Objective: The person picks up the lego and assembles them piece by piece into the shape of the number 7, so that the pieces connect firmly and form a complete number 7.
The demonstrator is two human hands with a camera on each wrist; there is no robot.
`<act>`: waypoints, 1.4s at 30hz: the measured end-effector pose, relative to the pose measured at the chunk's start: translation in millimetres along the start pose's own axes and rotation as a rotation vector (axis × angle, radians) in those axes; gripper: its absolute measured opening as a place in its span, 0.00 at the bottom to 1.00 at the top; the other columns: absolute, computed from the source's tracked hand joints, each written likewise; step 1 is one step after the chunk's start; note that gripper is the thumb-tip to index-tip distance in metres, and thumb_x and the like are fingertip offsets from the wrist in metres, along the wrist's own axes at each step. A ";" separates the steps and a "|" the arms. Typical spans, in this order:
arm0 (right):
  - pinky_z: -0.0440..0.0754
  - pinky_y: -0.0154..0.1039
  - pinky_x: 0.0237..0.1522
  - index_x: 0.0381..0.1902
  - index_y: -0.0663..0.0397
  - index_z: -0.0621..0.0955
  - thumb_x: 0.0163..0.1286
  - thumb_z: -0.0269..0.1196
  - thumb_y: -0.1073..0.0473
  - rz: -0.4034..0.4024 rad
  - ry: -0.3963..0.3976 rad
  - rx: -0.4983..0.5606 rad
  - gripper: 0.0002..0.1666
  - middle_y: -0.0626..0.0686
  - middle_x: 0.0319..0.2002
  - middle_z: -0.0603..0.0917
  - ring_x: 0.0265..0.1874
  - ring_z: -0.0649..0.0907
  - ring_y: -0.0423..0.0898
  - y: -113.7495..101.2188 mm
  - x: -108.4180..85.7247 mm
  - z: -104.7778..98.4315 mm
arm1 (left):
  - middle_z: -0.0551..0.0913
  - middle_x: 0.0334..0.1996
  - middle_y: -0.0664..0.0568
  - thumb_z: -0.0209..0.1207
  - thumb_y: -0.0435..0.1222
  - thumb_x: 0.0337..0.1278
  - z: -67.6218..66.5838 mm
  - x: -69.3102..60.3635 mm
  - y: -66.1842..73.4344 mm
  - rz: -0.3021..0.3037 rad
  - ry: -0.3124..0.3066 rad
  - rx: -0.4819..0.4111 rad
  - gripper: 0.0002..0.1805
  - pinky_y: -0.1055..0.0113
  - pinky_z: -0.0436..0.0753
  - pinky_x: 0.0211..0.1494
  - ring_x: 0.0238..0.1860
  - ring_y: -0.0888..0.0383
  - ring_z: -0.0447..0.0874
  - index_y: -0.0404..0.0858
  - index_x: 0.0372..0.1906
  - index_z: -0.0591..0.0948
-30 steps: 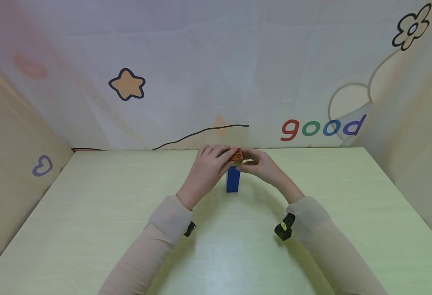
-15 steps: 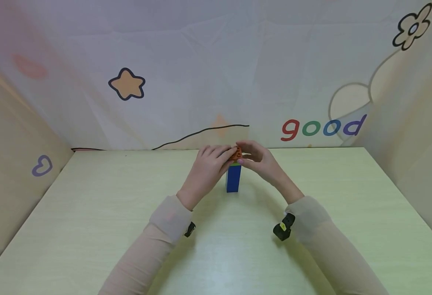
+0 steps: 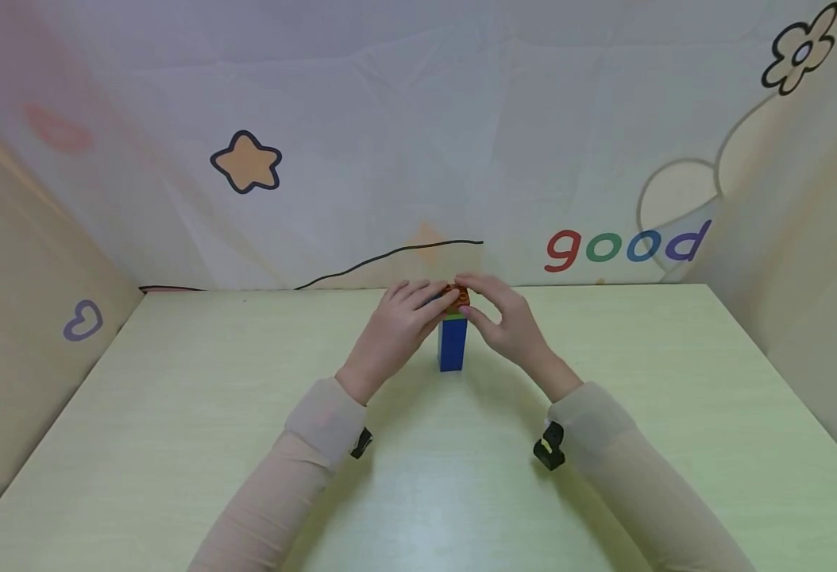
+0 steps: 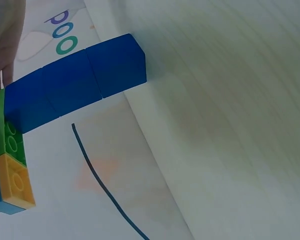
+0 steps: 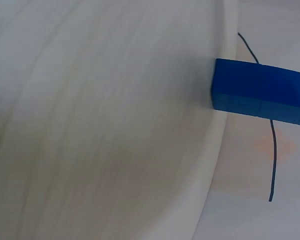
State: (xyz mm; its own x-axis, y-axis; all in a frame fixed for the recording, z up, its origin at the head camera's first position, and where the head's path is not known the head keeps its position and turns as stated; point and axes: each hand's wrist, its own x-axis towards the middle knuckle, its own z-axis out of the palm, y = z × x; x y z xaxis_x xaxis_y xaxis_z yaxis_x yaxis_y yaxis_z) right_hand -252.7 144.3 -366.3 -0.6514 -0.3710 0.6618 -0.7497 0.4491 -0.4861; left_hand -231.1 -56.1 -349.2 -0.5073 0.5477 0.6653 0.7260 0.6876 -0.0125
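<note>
A stack of blue building bricks (image 3: 451, 345) stands upright on the table. In the left wrist view a green brick (image 4: 11, 135) caps the blue column (image 4: 75, 82). Beside the green one, a yellow brick (image 4: 16, 182) juts out past the column, under another blue brick (image 4: 4, 206). An orange brick (image 3: 457, 297) lies at the top. My left hand (image 3: 399, 330) holds the top bricks from the left, fingers laid over them. With thumb and index finger my right hand (image 3: 510, 322) pinches the orange brick from the right. The left thumb is mostly hidden.
The pale table (image 3: 418, 477) ends at a printed cloth backdrop (image 3: 390, 143) just behind the stack. Cloth walls rise on both sides. A small black device (image 3: 549, 446) sits at the right wrist and another black device (image 3: 362, 443) at the left.
The right hand has shifted its grip; its index finger now reaches to the far edge of the orange brick. The left hand and blue stack have barely moved.
</note>
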 end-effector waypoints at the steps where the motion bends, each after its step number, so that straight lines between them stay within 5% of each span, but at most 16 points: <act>1: 0.79 0.52 0.58 0.56 0.67 0.77 0.60 0.65 0.70 -0.038 0.014 -0.035 0.24 0.63 0.55 0.81 0.57 0.79 0.58 0.5 -1.2 0.3 | 0.83 0.55 0.50 0.63 0.35 0.57 -0.2 -0.2 0.0 0.008 0.009 0.017 0.20 0.54 0.77 0.64 0.56 0.50 0.80 0.43 0.57 0.81; 9: 0.81 0.48 0.55 0.58 0.65 0.77 0.49 0.75 0.64 -0.224 -0.002 -0.287 0.36 0.63 0.56 0.81 0.55 0.81 0.57 6.1 -7.2 -1.0 | 0.84 0.54 0.53 0.64 0.38 0.56 0.8 -1.9 -1.1 0.083 0.044 0.155 0.22 0.59 0.80 0.60 0.54 0.53 0.82 0.45 0.57 0.80; 16: 0.82 0.47 0.53 0.58 0.67 0.76 0.45 0.76 0.64 -0.314 0.005 -0.340 0.40 0.63 0.55 0.81 0.53 0.82 0.56 10.0 -7.3 -2.0 | 0.84 0.53 0.53 0.65 0.39 0.55 0.7 -2.3 -1.1 0.092 0.053 0.167 0.23 0.59 0.80 0.60 0.54 0.53 0.82 0.45 0.58 0.80; 29: 0.83 0.45 0.50 0.56 0.68 0.77 0.45 0.76 0.63 -0.346 0.022 -0.377 0.38 0.64 0.53 0.82 0.51 0.84 0.57 10.9 -7.3 -3.5 | 0.84 0.54 0.53 0.64 0.37 0.57 6.8 -1.0 -0.6 0.080 0.069 0.119 0.20 0.62 0.78 0.61 0.54 0.52 0.82 0.44 0.56 0.81; 42: 0.83 0.46 0.50 0.56 0.66 0.78 0.45 0.76 0.62 -0.344 -0.007 -0.404 0.37 0.63 0.53 0.83 0.51 0.84 0.56 7.3 -3.8 -7.0 | 0.84 0.53 0.55 0.64 0.39 0.56 1.1 0.1 -1.1 0.090 0.035 0.192 0.21 0.60 0.79 0.61 0.54 0.54 0.81 0.46 0.57 0.81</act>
State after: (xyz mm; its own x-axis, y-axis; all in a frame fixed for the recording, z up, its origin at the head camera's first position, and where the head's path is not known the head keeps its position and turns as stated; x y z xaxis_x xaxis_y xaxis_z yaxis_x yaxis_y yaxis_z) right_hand -254.9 154.7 -368.4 -0.3771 -0.5569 0.7400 -0.8164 0.5773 0.0184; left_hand -232.4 -56.2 -349.9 -0.4257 0.5966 0.6804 0.6644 0.7165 -0.2126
